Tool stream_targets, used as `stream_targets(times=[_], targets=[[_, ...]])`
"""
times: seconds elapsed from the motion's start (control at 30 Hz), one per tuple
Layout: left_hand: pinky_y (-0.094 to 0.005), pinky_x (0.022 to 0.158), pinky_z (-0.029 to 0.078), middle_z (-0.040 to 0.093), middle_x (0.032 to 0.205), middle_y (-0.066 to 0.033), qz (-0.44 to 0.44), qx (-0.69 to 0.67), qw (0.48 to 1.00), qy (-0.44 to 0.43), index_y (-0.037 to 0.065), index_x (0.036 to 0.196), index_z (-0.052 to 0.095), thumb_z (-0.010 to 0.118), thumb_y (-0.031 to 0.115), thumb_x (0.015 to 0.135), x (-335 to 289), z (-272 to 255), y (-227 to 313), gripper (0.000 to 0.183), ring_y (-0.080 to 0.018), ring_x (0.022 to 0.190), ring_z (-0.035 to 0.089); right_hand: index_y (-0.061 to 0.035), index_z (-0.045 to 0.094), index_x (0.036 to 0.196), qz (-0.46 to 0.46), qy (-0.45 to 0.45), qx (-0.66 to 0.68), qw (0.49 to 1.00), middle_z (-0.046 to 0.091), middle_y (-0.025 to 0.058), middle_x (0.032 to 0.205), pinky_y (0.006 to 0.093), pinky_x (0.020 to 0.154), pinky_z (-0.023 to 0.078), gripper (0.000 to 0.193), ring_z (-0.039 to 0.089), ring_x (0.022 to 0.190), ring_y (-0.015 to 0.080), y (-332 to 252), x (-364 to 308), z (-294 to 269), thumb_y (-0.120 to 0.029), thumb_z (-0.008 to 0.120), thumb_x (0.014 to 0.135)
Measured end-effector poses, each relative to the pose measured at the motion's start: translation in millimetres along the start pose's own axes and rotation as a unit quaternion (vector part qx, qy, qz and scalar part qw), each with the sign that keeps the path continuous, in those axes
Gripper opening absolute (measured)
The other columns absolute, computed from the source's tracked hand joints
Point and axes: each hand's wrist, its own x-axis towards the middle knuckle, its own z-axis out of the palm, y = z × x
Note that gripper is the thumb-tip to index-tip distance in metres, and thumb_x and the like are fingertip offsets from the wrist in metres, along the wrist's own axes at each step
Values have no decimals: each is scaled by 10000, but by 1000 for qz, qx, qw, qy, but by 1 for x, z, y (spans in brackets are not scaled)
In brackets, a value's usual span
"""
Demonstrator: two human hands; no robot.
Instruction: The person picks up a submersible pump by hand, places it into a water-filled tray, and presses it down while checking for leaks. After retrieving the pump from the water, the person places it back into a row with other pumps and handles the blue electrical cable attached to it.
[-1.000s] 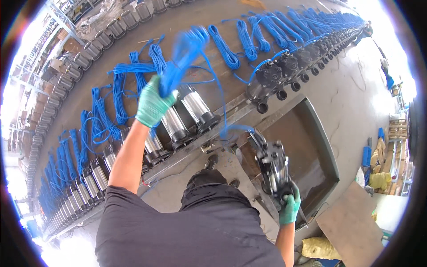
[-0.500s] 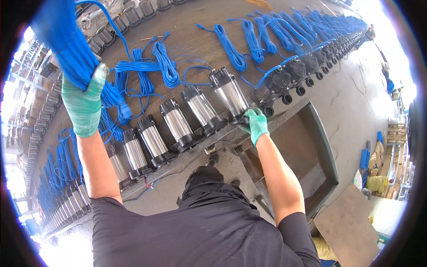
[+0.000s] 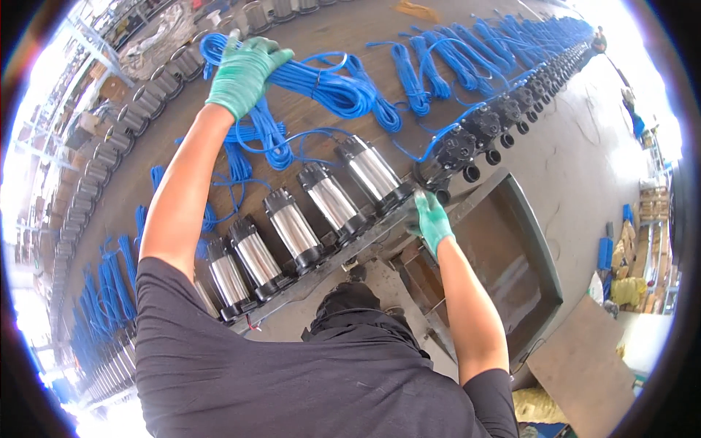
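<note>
My left hand (image 3: 244, 77), in a green glove, is over the far part of the workbench. It grips a coiled bundle of blue cable (image 3: 332, 91), whose loops reach out to the right above other coils. My right hand (image 3: 432, 221), also gloved, is at the bench's near edge with its fingers apart and nothing in it. Just to its left is the base of a silver pump motor (image 3: 371, 171) with black ends. More such motors (image 3: 290, 223) stand in a row to the left, and blue cable runs from behind them.
Black pump housings (image 3: 460, 146) line the bench edge toward the far right, with blue cable coils (image 3: 467, 62) behind them. A grey metal bin (image 3: 504, 255) stands below the bench at right. Metal cylinders (image 3: 135, 117) line the far left edge. A brown sheet (image 3: 584, 365) lies lower right.
My left hand has swung right and away from me with the cable bundle, lowering it over the bench. My right hand has come off the motor's base and drawn slightly nearer.
</note>
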Motion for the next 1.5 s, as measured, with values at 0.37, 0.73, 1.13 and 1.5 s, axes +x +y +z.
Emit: stream_targets(times=[0.37, 0.73, 1.13, 1.5], targets=[[-454, 968, 509, 684, 1149, -164, -11, -272, 961, -47, 77, 1035, 736, 580, 62, 855, -28, 188, 102, 238, -368, 1113, 628, -61, 566, 1289, 105, 281, 85, 950, 699, 95, 975, 334, 614, 592, 426, 703, 744, 205, 167, -239, -169, -412, 504, 1057], [-447, 892, 532, 694, 1005, -164, 145, -583, 797, -55, 71, 1072, 685, 633, 56, 857, -47, -3, 340, 221, -369, 978, 660, -3, 670, 1042, -13, 517, -230, 824, 679, 175, 915, 429, 803, 513, 301, 665, 859, 313, 262, -329, -252, -285, 564, 1037], [-486, 846, 528, 727, 992, -137, 40, -318, 907, -274, 123, 997, 719, 424, 471, 1034, -66, 55, 591, 458, -373, 962, 673, -60, 657, 866, -34, 454, -419, 785, 672, 183, 860, 490, 710, 512, 344, 646, 790, 400, 325, -261, -348, -325, 512, 1030], [-489, 850, 540, 738, 1011, -140, -1, -223, 906, -359, 160, 1031, 736, 438, 490, 1010, -47, 40, 604, 446, -370, 966, 690, -101, 681, 777, -24, 458, -439, 772, 678, 128, 748, 473, 600, 522, 378, 663, 662, 350, 311, -246, -349, -334, 502, 1014]])
